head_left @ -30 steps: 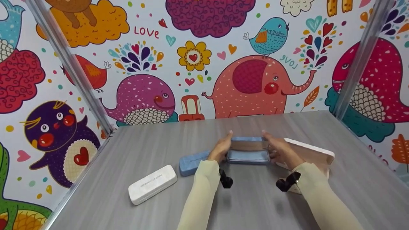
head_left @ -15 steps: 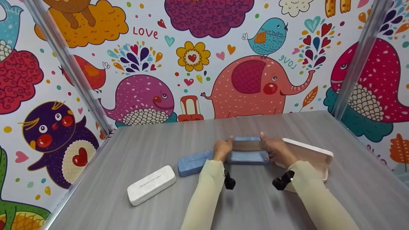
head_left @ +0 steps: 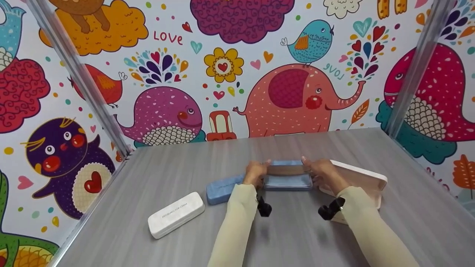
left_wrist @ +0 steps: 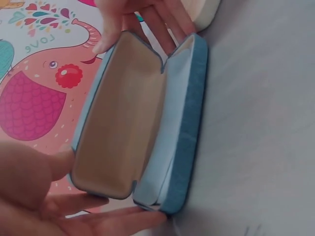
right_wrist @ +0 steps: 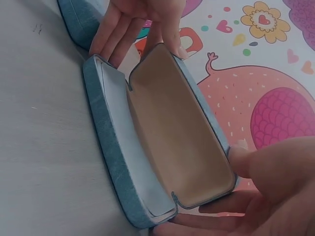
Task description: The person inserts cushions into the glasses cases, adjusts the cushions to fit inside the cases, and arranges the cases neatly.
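Since left hand (head_left: 256, 173) and right hand (head_left: 326, 173) have fingers pinching the lid (head_left: 285, 170), open blue case (head_left: 287, 188) sits between them on counter (head_left: 289, 233). Opened, pale insert (right_wrist: 134, 142) inside; closing looks left.

A closed white case (head_left: 176, 215) with small lettering lies slanted toward the left edge of the bench (head_left: 126, 211). Just beside it, nearer the rear edge, is 1 closed blue case (head_left: 222, 191); an open white case (head_left: 359, 181) stands toward the right edge. 2 metal posts (head_left: 81, 74) meet the rear corners, and a printed wall (head_left: 163, 15) runs along the rear edge.
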`<state>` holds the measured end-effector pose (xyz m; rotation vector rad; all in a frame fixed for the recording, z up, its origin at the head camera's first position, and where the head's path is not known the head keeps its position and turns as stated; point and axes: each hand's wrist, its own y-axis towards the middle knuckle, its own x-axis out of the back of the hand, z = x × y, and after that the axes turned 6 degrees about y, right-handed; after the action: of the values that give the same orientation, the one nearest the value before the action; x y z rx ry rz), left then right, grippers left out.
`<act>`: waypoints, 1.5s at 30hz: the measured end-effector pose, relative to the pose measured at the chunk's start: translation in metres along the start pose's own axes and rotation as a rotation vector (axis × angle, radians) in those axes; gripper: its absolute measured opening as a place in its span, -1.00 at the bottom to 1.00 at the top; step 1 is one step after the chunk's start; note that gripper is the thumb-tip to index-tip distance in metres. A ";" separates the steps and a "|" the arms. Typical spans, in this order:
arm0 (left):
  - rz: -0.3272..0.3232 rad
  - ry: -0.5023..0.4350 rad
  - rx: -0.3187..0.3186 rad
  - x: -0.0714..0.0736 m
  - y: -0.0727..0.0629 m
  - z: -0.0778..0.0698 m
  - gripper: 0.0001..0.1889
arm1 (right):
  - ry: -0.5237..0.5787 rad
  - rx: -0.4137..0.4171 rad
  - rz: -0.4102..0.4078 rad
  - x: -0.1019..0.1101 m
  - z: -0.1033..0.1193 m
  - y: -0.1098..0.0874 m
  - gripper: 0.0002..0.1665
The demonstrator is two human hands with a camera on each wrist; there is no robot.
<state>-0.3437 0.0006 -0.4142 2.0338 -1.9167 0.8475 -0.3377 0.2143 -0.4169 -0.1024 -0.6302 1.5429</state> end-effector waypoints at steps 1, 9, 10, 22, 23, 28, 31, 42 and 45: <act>0.010 -0.011 0.000 0.000 0.000 0.001 -0.50 | -0.010 0.009 -0.005 0.000 -0.001 0.000 -0.05; 0.015 -0.048 -0.039 0.000 -0.002 0.006 -0.67 | 0.088 0.134 -0.052 -0.005 -0.008 -0.002 -0.19; 0.012 -0.046 -0.047 -0.001 -0.002 0.007 -0.70 | 0.103 0.145 -0.062 -0.006 -0.009 -0.002 -0.20; 0.070 -0.077 -0.017 -0.001 -0.002 0.015 -0.68 | 0.054 0.320 -0.247 -0.016 -0.027 -0.002 -0.55; 0.072 -0.081 -0.016 -0.001 -0.002 0.016 -0.68 | 0.025 0.322 -0.262 -0.016 -0.029 -0.003 -0.54; 0.055 -0.111 -0.002 -0.003 -0.003 0.020 -0.70 | -0.071 0.322 -0.316 -0.017 -0.037 -0.007 -0.49; 0.043 -0.107 -0.002 -0.005 -0.004 0.021 -0.72 | -0.083 0.337 -0.341 -0.018 -0.041 -0.008 -0.51; -0.040 -0.021 -0.081 -0.007 -0.007 0.026 -0.64 | -0.074 0.399 -0.355 -0.022 -0.048 -0.010 -0.53; -0.051 0.004 -0.108 -0.007 -0.008 0.027 -0.58 | -0.069 0.414 -0.350 -0.023 -0.049 -0.010 -0.49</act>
<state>-0.3286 -0.0069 -0.4382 2.0070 -1.8571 0.7191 -0.3056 0.2074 -0.4609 0.3587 -0.3482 1.3085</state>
